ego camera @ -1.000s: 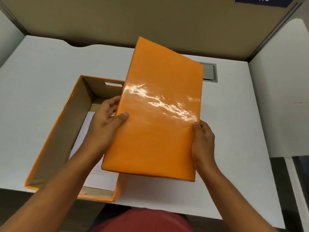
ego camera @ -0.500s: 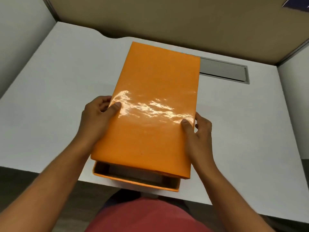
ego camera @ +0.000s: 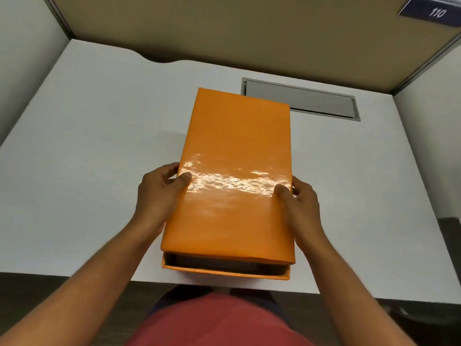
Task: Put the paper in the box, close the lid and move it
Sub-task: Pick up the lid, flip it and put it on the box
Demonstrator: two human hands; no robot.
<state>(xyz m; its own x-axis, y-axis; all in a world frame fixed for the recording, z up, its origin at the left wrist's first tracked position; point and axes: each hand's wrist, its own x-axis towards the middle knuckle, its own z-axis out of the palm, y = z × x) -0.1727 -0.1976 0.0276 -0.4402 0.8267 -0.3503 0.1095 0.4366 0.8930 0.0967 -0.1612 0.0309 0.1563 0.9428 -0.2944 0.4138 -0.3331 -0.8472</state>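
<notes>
A glossy orange lid [ego camera: 234, 171] lies over the orange box [ego camera: 224, 270] at the near edge of the white desk [ego camera: 99, 158]. Only the box's near rim and a dark strip of its inside show below the lid's near edge, so the lid sits raised at the front. My left hand [ego camera: 159, 196] grips the lid's left side, thumb on top. Its right side is held the same way by my right hand [ego camera: 299, 206]. The paper is hidden under the lid.
A grey cable hatch [ego camera: 299, 101] is set into the desk behind the box. Beige partition walls [ego camera: 224, 28] close the back and sides. A dark label reading 110 [ego camera: 434, 11] hangs top right. My red-clothed lap fills the bottom.
The lid has swung from a tilt beside the open box to lying over it, lined up with it. The paper inside is now covered.
</notes>
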